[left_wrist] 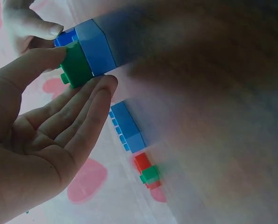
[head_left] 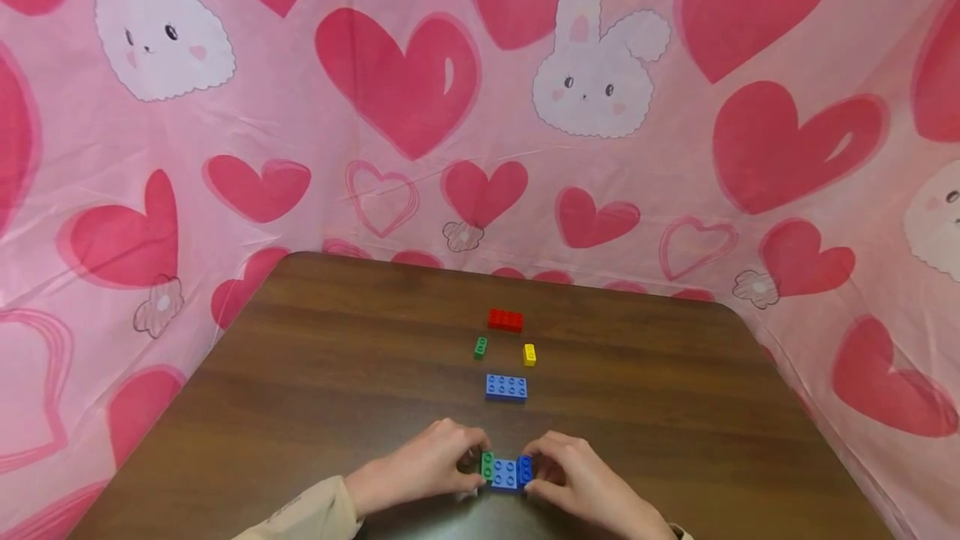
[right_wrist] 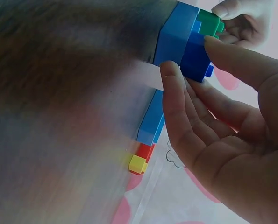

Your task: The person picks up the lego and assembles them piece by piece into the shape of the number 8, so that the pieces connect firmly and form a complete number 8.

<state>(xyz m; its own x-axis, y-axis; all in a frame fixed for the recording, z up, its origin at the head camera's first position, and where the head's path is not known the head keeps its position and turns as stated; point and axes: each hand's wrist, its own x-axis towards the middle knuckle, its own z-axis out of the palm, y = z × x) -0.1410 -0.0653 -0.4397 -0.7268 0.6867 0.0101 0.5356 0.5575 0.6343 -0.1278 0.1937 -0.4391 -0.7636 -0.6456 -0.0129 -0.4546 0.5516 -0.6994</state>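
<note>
Near the table's front, a light blue building brick (head_left: 505,475) sits on the wood, a small green brick (head_left: 487,466) on its left end and a small dark blue brick (head_left: 525,470) on its right end. Studs of the light blue brick show between the two. My left hand (head_left: 431,463) pinches the green brick between thumb and fingers, as the left wrist view also shows. From the other side, my right hand (head_left: 576,475) pinches the dark blue brick (right_wrist: 195,57), with a fingertip right at the light blue brick's edge.
Straight ahead of the hands lies another light blue brick (head_left: 506,387). Beyond it are a small green brick (head_left: 481,347), a small yellow brick (head_left: 529,354) and a red brick (head_left: 506,321). Pink cloth (head_left: 510,165) with hearts and rabbits hangs behind the dark wooden table (head_left: 337,340).
</note>
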